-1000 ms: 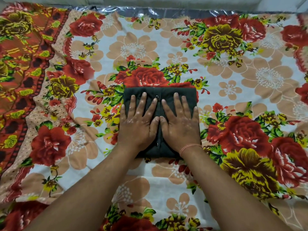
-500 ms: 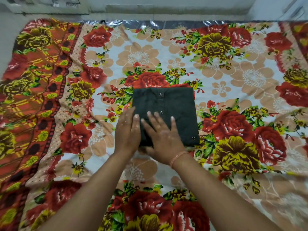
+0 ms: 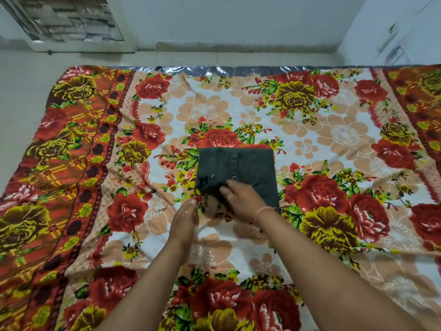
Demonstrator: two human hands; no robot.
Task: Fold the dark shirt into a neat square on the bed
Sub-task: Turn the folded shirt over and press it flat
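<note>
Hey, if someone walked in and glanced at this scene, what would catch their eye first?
Probably the loud floral bedsheet of red and yellow roses covering the whole bed. Against it, the dark green buttoned shirt folded into a square stands out at the centre. The right hand rests on its near edge, while the left hand is just off the shirt, to its left over the sheet.
</note>
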